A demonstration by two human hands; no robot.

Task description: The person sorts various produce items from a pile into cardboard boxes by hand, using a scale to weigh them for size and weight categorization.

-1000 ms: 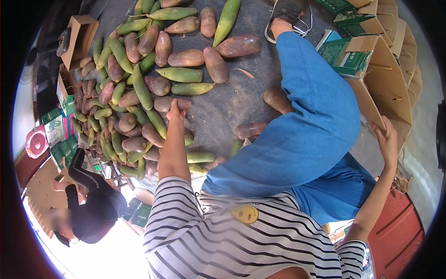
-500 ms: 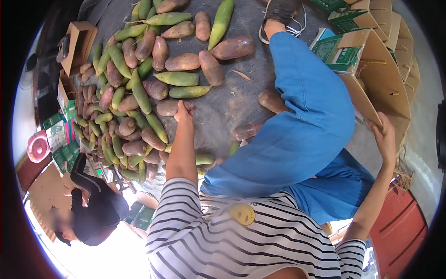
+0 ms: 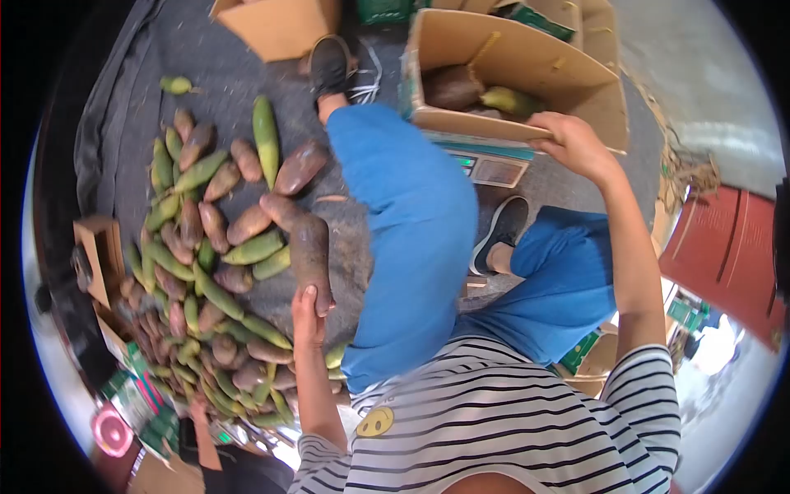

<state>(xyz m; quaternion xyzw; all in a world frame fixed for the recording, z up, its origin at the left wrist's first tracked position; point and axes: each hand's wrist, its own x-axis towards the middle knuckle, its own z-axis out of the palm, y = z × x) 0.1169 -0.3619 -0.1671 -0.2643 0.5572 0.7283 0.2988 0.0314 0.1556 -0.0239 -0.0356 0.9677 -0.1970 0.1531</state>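
My left hand (image 3: 308, 319) is closed around the lower end of a long brownish-purple root vegetable (image 3: 310, 251), raised above the dark floor beside my knee. My right hand (image 3: 573, 145) grips the near rim of an open cardboard box (image 3: 461, 123). Inside that box lie a dark purple root vegetable (image 3: 453, 86) and a green one (image 3: 512, 100). Under the box shows a scale (image 3: 496, 169) with a lit green display. To the left spreads a large heap of green and purple root vegetables (image 3: 216, 284).
A co-worker's hand (image 3: 199, 412) reaches to the heap's near edge. Another cardboard box (image 3: 284, 29) stands beyond my shoe (image 3: 331, 70). More cartons (image 3: 100, 255) and a pink round object (image 3: 112, 430) are at the far left. A red door-like panel (image 3: 728, 255) is at right.
My view has turned right, bringing the box's contents and the scale into sight. My left hand has left the heap's edge and now holds up a purple root vegetable. My right hand stays on the box.
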